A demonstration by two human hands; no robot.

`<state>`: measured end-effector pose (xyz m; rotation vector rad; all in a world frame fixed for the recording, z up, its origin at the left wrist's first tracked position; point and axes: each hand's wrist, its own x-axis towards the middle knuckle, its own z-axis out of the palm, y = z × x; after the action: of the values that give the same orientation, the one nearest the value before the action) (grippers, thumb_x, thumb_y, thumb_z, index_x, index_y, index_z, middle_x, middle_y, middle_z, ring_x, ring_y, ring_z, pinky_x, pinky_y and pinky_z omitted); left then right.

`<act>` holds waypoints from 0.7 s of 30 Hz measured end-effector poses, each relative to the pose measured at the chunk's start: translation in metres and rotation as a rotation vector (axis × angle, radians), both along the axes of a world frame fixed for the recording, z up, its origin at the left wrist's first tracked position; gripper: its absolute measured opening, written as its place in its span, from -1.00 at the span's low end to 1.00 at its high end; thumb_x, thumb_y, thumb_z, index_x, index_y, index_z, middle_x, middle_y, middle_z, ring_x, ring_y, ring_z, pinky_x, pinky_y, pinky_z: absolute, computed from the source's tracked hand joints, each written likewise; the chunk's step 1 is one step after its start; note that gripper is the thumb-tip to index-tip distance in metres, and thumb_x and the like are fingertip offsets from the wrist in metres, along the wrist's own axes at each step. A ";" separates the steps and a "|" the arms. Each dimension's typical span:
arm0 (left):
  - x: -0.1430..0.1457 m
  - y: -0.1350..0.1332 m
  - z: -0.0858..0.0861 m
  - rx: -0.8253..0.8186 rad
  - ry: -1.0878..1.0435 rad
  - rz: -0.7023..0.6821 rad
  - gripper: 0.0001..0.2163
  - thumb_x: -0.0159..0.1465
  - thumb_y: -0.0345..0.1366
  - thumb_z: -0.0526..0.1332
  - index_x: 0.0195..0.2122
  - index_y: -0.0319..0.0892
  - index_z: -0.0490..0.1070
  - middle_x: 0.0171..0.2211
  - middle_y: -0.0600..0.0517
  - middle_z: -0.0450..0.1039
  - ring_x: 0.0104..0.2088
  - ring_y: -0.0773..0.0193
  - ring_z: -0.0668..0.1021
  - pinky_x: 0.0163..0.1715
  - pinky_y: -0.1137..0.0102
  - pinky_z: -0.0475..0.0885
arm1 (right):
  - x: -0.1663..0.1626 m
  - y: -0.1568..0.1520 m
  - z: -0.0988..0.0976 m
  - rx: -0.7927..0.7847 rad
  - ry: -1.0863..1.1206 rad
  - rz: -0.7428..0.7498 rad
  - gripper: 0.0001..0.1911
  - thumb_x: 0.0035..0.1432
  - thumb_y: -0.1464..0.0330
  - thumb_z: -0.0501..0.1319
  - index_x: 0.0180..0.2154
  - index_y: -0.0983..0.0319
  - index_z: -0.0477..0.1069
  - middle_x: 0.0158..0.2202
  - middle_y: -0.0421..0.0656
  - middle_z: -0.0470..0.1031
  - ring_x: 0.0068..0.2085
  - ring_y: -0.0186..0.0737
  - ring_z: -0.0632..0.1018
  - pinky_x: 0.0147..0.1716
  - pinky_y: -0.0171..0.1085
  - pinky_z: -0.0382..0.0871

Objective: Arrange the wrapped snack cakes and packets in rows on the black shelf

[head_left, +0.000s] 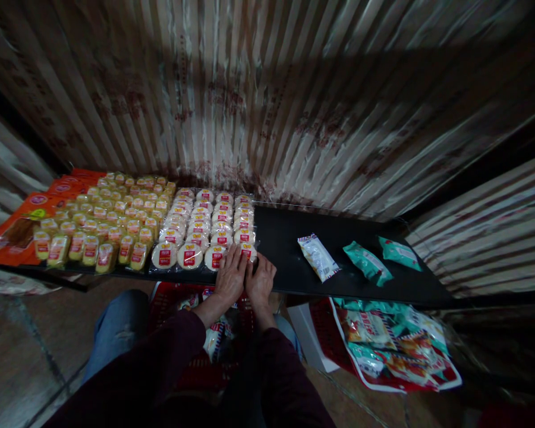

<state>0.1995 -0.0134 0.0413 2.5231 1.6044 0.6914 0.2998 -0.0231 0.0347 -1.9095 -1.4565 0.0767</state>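
Head view; forward, down over near shelf (282, 244)

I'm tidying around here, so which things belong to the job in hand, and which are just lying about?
In the job:
left hand, right hand
round white snack packets
black shelf

Seemingly lying about, untouched:
yellow snack packets
orange bags
loose white packet
two teal packets
red baskets

Dim scene, dark corners, glare on striped backdrop (249, 101), soft detail
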 end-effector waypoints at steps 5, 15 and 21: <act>0.004 0.001 -0.005 0.124 0.008 -0.024 -0.60 0.28 -0.34 0.04 0.14 -0.30 0.25 0.24 -0.21 0.15 0.30 0.00 0.07 0.23 0.02 0.05 | 0.005 0.002 0.001 0.019 -0.010 -0.020 -0.58 0.24 0.28 -0.04 0.02 0.38 0.31 0.00 0.11 0.41 0.05 -0.05 0.34 0.05 -0.05 0.21; 0.012 0.005 -0.006 0.153 -0.027 -0.066 -0.52 0.19 -0.32 0.09 0.14 -0.34 0.25 0.24 -0.24 0.14 0.30 -0.03 0.05 0.23 0.02 0.03 | 0.027 0.088 0.035 -0.051 -0.168 0.268 -0.49 0.31 0.23 -0.19 0.17 0.25 0.21 0.25 -0.05 0.19 0.31 -0.12 0.04 0.18 -0.05 0.07; 0.011 0.007 -0.008 0.169 -0.031 -0.076 -0.53 0.20 -0.28 0.13 0.16 -0.23 0.24 0.28 -0.20 0.06 0.31 -0.04 0.05 0.23 -0.02 0.01 | 0.022 0.141 0.055 -0.280 -0.363 0.382 -0.46 0.32 0.20 -0.21 0.27 0.17 0.04 0.35 -0.16 -0.05 0.35 -0.12 -0.11 0.23 -0.09 -0.04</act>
<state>0.2106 -0.0063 0.0333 2.6585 1.4911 0.8873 0.3216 0.1178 0.0900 -1.9028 -2.1434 0.1213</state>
